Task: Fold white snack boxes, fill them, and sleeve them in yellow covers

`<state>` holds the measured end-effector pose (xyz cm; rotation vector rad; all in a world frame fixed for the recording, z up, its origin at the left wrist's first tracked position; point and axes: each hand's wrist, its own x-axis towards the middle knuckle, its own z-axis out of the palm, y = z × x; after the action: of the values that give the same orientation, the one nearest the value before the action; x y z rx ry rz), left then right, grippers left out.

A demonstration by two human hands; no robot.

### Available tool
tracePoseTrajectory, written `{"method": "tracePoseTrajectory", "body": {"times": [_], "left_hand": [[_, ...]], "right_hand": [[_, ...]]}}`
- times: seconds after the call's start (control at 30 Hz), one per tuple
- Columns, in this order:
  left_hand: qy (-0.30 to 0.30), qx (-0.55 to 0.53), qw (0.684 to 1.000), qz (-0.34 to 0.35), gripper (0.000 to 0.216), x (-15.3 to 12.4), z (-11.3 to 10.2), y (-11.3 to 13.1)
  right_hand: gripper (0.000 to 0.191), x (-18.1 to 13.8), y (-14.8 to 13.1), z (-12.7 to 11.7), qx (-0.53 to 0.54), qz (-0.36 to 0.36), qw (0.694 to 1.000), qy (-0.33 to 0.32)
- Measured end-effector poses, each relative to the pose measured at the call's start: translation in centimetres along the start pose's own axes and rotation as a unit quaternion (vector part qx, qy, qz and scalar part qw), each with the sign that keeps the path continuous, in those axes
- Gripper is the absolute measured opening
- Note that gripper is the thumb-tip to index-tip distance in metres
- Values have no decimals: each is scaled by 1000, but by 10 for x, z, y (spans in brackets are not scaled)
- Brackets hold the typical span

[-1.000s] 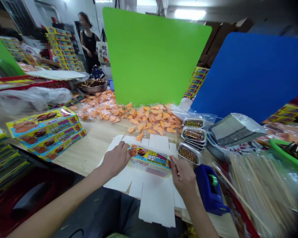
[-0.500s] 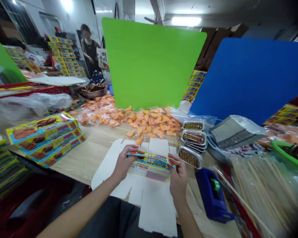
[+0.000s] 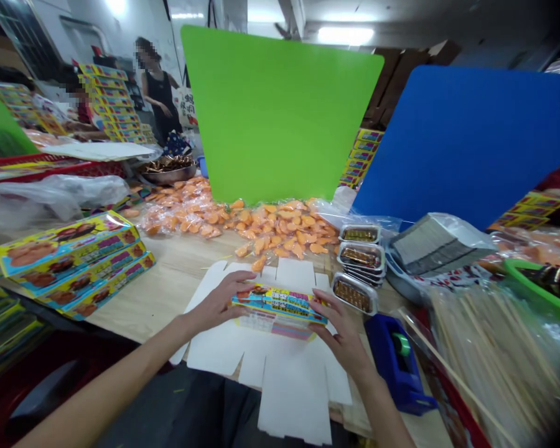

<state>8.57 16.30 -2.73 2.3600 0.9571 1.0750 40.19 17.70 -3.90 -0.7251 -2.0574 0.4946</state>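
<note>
A small printed carton, yellow, blue and pink, lies across the middle of the work surface. My left hand grips its left end, thumb in front and fingers over the far edge. At the right end my right hand clasps it between thumb and fingers. Beneath the carton lie unfolded white carton blanks, whose flaps spread out and overhang the front table edge. Whether the carton is fully closed, I cannot tell.
Printed cartons are stacked at left. Orange wrapped pieces heap behind the blanks. To the right are foil trays, a blue tape dispenser and bagged wooden sticks. Green and blue boards stand behind; a person stands back left.
The printed carton's top now looks fuller and flatter than the narrow strip before. My left hand has shifted left and lies flatter; my right fingers have spread around the end.
</note>
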Motion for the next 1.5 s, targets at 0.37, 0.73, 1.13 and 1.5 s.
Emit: {"method": "tracePoseTrajectory", "body": {"times": [0.37, 0.73, 1.13, 1.5], "left_hand": [[32, 255, 960, 109, 48, -3, -3, 8], [-211, 332, 909, 142, 40, 47, 9, 36], [-137, 273, 948, 95, 43, 38, 21, 29], [-88, 248, 958, 110, 40, 37, 26, 29]], "right_hand": [[39, 8, 4, 9, 59, -8, 997, 43], [37, 8, 5, 11, 35, -7, 999, 34], [28, -86, -42, -66, -310, 277, 871, 261], [28, -130, -8, -69, -292, 413, 821, 265]]}}
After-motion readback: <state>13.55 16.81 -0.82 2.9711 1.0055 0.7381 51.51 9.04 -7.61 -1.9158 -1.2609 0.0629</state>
